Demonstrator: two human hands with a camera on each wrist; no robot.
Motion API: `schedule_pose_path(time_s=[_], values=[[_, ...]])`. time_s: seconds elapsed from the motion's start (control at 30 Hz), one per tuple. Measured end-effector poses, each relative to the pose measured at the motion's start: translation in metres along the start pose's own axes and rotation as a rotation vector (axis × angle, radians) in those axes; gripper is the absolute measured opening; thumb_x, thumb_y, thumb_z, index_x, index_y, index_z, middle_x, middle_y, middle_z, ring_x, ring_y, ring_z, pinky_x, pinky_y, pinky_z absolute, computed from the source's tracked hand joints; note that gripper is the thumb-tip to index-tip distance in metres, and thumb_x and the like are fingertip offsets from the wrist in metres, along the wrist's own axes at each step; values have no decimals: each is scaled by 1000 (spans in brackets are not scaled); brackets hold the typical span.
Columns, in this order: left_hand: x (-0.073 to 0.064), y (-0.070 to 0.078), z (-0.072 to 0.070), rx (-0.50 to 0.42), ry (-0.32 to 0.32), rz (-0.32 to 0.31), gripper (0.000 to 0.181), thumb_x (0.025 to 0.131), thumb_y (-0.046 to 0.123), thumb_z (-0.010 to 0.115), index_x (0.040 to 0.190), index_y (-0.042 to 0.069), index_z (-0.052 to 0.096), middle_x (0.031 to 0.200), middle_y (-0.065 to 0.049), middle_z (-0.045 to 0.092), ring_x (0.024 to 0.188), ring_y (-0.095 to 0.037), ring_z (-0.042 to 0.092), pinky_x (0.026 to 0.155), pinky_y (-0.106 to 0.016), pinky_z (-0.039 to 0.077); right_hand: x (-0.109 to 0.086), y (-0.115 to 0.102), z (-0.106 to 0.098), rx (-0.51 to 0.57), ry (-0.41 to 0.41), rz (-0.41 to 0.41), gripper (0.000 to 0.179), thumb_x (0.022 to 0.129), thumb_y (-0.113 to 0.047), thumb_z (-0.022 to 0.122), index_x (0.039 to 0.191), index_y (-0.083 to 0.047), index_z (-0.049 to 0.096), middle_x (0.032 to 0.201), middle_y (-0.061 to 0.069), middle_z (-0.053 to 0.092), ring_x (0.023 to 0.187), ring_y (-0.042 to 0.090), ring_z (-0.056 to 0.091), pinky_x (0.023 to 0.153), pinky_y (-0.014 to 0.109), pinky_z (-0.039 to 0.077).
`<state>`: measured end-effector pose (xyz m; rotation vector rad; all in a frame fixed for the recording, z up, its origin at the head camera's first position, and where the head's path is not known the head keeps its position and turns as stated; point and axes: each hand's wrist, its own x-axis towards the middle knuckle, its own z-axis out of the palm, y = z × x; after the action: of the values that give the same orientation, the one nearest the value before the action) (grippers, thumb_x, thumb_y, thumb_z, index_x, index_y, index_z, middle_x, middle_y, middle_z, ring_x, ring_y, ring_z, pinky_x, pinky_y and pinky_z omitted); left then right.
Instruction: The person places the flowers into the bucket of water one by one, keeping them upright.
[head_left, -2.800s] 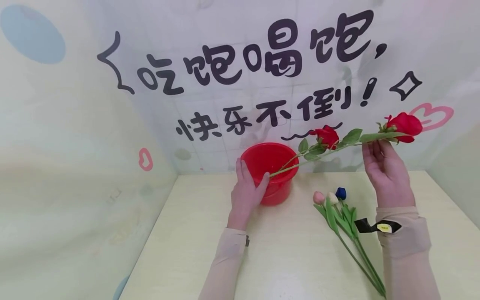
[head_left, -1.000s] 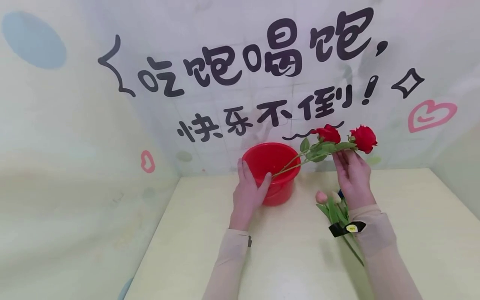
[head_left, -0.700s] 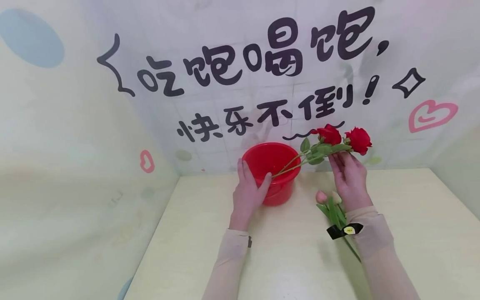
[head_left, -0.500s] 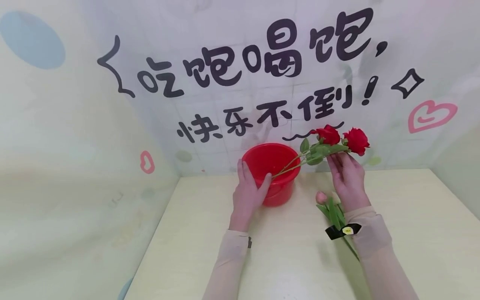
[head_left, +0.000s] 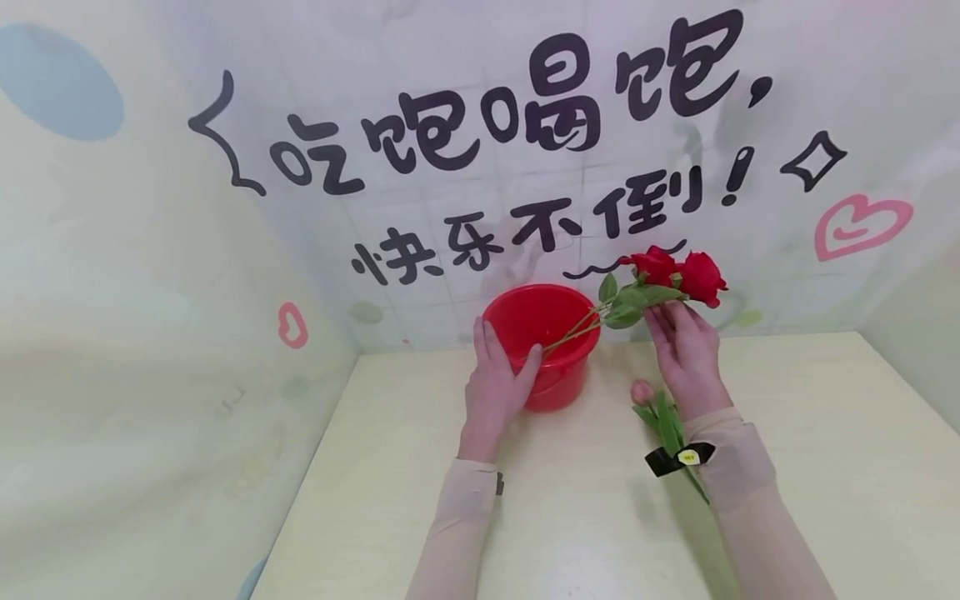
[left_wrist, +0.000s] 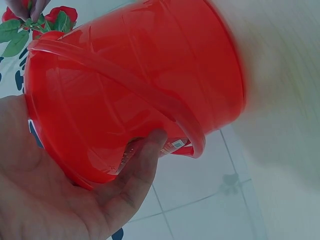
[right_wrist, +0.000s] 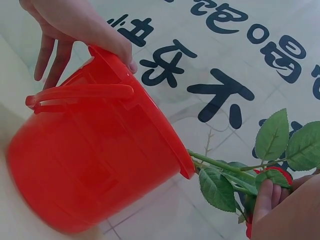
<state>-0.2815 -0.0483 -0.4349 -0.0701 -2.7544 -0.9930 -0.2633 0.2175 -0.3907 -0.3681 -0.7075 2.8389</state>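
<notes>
My left hand (head_left: 497, 387) grips the left side of the red bucket (head_left: 553, 387), thumb at the rim, fingers along its outside. My right hand (head_left: 686, 350) pinches the stem of a red rose (head_left: 703, 279) just under its head. That stem slants down over the bucket's right rim into it. A second red rose (head_left: 654, 265) leans out beside it, its stem also inside the bucket. Green leaves (right_wrist: 217, 189) hang outside the rim in the right wrist view. The bucket's handle (left_wrist: 145, 92) lies down against its side in the left wrist view.
Artificial tulips lie on the pale table (head_left: 390, 500) under my right forearm. The pink tulip (head_left: 642, 392) shows; the others are mostly hidden. A printed backdrop (head_left: 420, 50) with black lettering rises behind the bucket.
My right hand has moved left with its rose, whose stem slid deeper into the bucket, bringing the two heads together. My forearm now covers more of the tulips. My left hand and the bucket stayed put.
</notes>
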Motion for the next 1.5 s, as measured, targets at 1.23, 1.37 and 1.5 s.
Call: schedule_pose_path(time_s=[1.23,1.37,1.5], values=[[-1,1,0,-3,-14,-15,113,92,53,75,170,10,6,168,-12,29,104,-30,70,86,-46,64,1,30,17,-187,83,24,52,94,-16,81,139,-10,56,130,8,63,115,17,66,100,31,55],[-1,1,0,-4,-3,-9,112,92,54,74,170,10,6,168,-12,29,103,-30,71,86,-46,64,3,34,19,-191,67,13,53,96,-15,79,142,-7,55,130,9,63,114,18,67,96,30,57],[-1,1,0,-6,2,2,112,93,53,74,170,10,6,167,-12,30,103,-30,71,86,-46,64,6,36,18,-198,54,-4,56,96,-15,79,145,-6,54,130,9,64,114,18,67,94,29,58]])
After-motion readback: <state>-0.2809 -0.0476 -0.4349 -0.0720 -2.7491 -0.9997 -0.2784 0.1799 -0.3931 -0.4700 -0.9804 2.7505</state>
